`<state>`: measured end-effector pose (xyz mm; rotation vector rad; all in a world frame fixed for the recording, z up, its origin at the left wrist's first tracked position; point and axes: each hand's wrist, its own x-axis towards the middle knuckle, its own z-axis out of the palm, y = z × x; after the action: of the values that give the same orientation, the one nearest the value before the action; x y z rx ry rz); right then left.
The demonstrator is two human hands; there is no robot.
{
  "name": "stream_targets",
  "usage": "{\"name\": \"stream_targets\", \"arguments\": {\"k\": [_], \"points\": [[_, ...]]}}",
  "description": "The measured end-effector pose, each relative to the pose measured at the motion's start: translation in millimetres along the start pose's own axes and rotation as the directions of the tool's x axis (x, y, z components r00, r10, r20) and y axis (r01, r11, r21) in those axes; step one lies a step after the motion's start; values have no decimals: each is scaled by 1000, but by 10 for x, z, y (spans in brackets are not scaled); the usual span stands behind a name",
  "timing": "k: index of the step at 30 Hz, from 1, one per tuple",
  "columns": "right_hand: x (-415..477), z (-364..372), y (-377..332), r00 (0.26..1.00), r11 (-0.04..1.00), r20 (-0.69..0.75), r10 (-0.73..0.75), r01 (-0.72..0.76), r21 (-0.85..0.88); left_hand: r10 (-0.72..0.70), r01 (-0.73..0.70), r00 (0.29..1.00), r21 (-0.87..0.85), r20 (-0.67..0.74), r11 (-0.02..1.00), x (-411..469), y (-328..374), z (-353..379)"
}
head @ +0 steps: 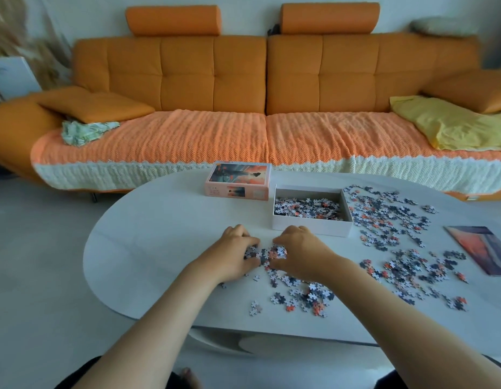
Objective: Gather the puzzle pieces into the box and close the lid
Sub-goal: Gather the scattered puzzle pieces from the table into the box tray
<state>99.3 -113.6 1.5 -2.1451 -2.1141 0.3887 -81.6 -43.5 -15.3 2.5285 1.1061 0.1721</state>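
Near the front edge of the table (159, 234), the left hand (235, 254) and the right hand (302, 251) cup a small heap of puzzle pieces (267, 255) between them, each grip curled around the pieces. More are scattered toward the right edge. Behind the hands, the open box (311, 227) holds pieces. The lid (238, 178) lies just beside its left corner, at the far edge.

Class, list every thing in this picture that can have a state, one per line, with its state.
box: open, partly filled.
lid: off, on the table beside the box.
scattered pieces: loose, right of the box.
small heap: gathered between both hands.
left hand: curled round the small heap.
right hand: curled round the small heap.
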Motion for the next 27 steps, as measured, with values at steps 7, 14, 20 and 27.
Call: {"name": "stream_targets", "arguments": {"k": [7,14,20,27], "points": [[-166,-159,157,997,992,-40,67,-62,106,0,0,1000,-15,25,1000,1,143,-33],[-246,-89,197,989,991,82,120,-124,43,21,-32,995,115,99,993,63,323,67],[-230,-168,255,992,985,41,116,-120,123,49,-50,995,0,82,999,182,400,101],[-311,-209,310,969,980,152,196,-198,1,5,-21,990,117,139,993,216,358,52]]}}
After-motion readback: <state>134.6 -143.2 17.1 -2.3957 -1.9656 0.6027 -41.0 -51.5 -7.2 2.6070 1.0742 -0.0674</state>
